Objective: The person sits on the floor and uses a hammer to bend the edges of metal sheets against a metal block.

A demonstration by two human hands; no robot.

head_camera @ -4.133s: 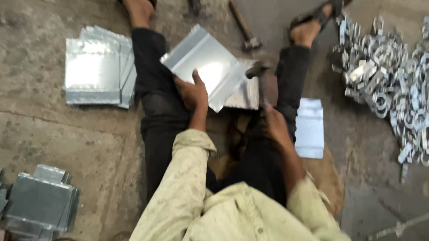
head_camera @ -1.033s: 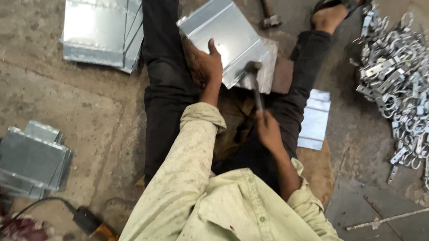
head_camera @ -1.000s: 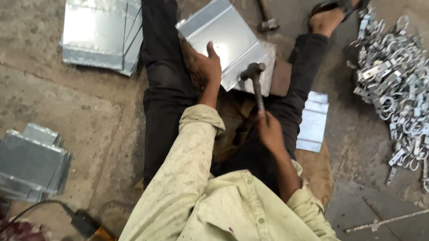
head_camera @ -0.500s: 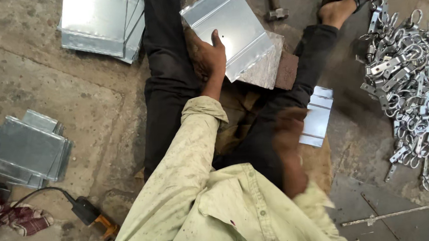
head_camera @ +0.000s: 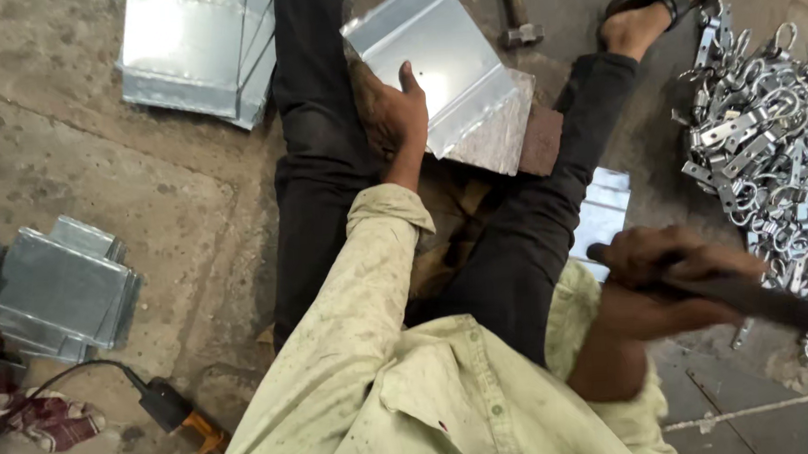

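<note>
Sheet metal everywhere on this floor, and you're sat right in the middle of it with your legs stretched out. Your left hand [head_camera: 395,113] is pressed flat on a folded galvanized sheet panel [head_camera: 445,61], fingers spread and thumb up, holding it down rather than gripping it. The panel lies tilted across a reddish-brown block [head_camera: 539,142] between your legs, with its near corner hanging over a second, duller bit of sheet [head_camera: 497,142].

Your right hand [head_camera: 673,271] is raised off to your right side, well apart from the panel, and its grip is clamped tight around the dark handle of a hammer [head_camera: 783,305]. The handle runs out of the right edge of the view, so you can't see the head at all.

Other stuff around you:
- a second hammer [head_camera: 514,10] lying on the floor just past the panel, head toward you
- a stack of finished panels [head_camera: 197,48] by your left leg
- another small pile of folded panels [head_camera: 62,290] further out on the left
- one more shiny panel [head_camera: 601,213] tucked under your right knee
- a big heap of metal clamps and rings [head_camera: 772,130] on the right, near your sandalled foot [head_camera: 666,5]
- an orange and black power tool [head_camera: 187,420] with its cord, next to a rag [head_camera: 23,409], bottom left
</note>
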